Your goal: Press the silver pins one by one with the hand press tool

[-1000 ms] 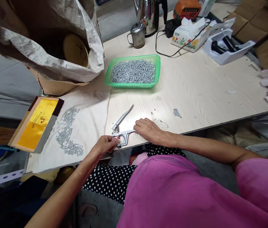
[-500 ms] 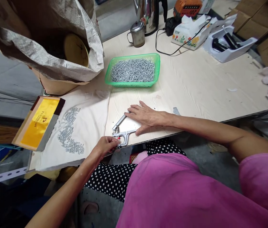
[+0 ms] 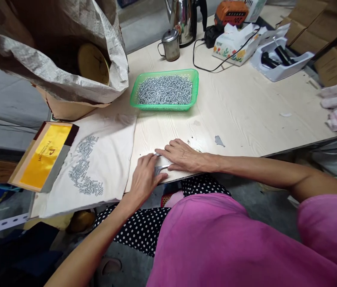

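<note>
A grey metal hand tool with a lever and a loop-shaped handle [image 3: 162,167] lies at the table's front edge, mostly covered by my hands. My right hand [image 3: 183,156] grips its handle end, fingers over the lever and thumb on the lower handle. Over the tool's head rests my left hand [image 3: 144,175], its fingers curled down on it and its thumb beside the handle. Whatever sits in the tool's head is hidden. To the left, many small silvery metal pieces [image 3: 86,169] lie scattered on a white cloth [image 3: 114,159].
Behind the hands stands a green plastic basket [image 3: 194,89] full of small metal screws or pins. A yellow box [image 3: 47,155] and a large woven sack [image 3: 117,59] are at left. Farther back are a metal cup [image 3: 170,46], a kettle [image 3: 187,20], a tissue pack [image 3: 231,46] and a white holder [image 3: 298,63].
My left hand has moved from pinching at the tool's near end to lying over its head. The lever, raised at an angle before, is now lower under my right hand.
</note>
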Tool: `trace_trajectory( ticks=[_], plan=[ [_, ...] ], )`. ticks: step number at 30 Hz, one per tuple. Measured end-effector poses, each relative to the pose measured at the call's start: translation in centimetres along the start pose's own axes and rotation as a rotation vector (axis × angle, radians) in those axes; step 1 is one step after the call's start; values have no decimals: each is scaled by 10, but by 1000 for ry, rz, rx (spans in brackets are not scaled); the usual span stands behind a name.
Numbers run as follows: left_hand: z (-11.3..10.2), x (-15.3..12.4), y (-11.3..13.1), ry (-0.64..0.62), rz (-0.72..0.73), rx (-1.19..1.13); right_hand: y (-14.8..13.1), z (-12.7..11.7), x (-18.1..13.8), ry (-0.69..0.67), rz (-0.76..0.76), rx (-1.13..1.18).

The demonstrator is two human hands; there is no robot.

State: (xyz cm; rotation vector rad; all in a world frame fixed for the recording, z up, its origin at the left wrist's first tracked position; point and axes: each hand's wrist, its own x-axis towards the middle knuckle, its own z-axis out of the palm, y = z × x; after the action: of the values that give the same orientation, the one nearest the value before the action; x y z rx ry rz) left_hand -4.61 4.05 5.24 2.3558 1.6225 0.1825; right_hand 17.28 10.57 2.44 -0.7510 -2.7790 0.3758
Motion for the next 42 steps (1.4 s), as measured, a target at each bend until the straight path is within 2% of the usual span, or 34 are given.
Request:
trace_trajectory(
  ticks=[3, 6, 9, 15, 18, 22, 24, 26, 30, 35, 37, 39, 42],
  plan=[
    [8, 22, -2, -73, 175, 27, 0, -2, -5, 0, 66, 29],
    [9, 35, -8, -136, 215, 78, -2, -7, -10, -69, 152, 27],
    [8, 36, -8, -141, 200, 96, -4, -6, -11, -108, 196, -22],
    [13, 37, -4, -62, 101, 40, 0, 14, -1, -40, 130, 0],
    [16, 38, -7, -28, 78, 13, 5, 15, 1, -32, 142, 6],
    [28, 24, -9, 116, 80, -2, 21, 1, -3, 14, 93, 54],
    [37, 9, -2, 196, 108, -7, 31, -5, -4, -1, 60, 111],
    [47, -7, 9, 232, 155, -12, 38, -6, 0, -1, 96, 125],
    [61, -28, 31, 178, 227, -31, 48, 1, 21, 10, 193, 33],
    [66, -30, 35, 146, 217, -65, 40, -11, 60, -33, 244, -41],
    [66, -29, 34, 153, 213, -78, 22, -17, 71, -59, 132, -54],
    [68, -30, 33, 144, 193, -89, 0, -16, 80, -103, -92, -65],
    [74, -33, 30, 117, 144, -90, -30, -3, 89, -196, -361, -126]
  ],
)
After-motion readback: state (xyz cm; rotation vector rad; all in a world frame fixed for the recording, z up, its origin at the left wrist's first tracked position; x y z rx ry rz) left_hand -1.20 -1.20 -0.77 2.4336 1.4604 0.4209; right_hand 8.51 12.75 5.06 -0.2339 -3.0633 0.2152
